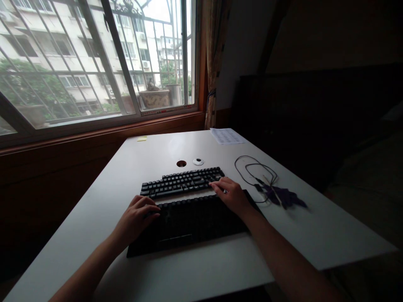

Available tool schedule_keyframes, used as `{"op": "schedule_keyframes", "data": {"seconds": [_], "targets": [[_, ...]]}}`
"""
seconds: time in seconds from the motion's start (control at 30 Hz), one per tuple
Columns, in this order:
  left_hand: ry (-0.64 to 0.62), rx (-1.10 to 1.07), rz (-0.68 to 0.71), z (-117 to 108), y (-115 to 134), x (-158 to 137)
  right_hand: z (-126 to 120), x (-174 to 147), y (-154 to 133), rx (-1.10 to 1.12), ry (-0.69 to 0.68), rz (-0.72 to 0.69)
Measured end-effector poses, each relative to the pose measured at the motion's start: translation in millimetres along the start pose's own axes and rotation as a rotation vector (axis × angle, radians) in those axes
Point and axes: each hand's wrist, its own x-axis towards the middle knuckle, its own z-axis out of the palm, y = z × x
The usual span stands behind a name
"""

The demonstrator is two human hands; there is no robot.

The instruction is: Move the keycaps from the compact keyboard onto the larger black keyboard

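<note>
A black keyboard (195,220) lies on the white table, with a row of keys showing along its far edge and the rest very dark. Behind it, rows of black keycaps (179,183) are laid out like a second keyboard. My left hand (138,216) rests at the keyboard's far left corner, fingers curled and thumb close to the index finger; what is between them is hidden. Over the right end of the keycap rows, my right hand (228,193) pinches a keycap (210,183) with thumb and index finger.
To the right lie a coiled black cable (248,157) and a dark purple cloth-like item (286,197) with a thin stick across it. Printed sheets (227,136) and a yellow note (142,138) sit at the far edge. A round hole (181,163) and white ring (198,161) are behind the keycaps.
</note>
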Motion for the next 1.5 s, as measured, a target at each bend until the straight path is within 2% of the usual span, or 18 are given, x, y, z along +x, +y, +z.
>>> {"op": "schedule_keyframes", "data": {"seconds": [0.33,0.7,1.0,1.3,1.5], "targets": [[0.026,-0.021,-0.031,4.0,-1.5,-2.5,1.1,-0.6,2.4,0.000,-0.028,0.022],[0.018,0.109,0.015,2.4,13.0,-2.0,0.2,-1.0,1.3,0.000,-0.038,0.014],[0.023,0.117,0.007,6.2,5.5,-8.2,1.1,-1.2,2.8,-0.019,-0.052,0.000],[0.060,0.099,-0.030,-3.8,3.3,-10.1,4.2,-1.9,-0.9,-0.054,-0.075,-0.054],[0.009,0.074,-0.035,-19.7,-12.1,-15.0,14.0,-1.6,-22.0,-0.068,-0.116,-0.175]]}}
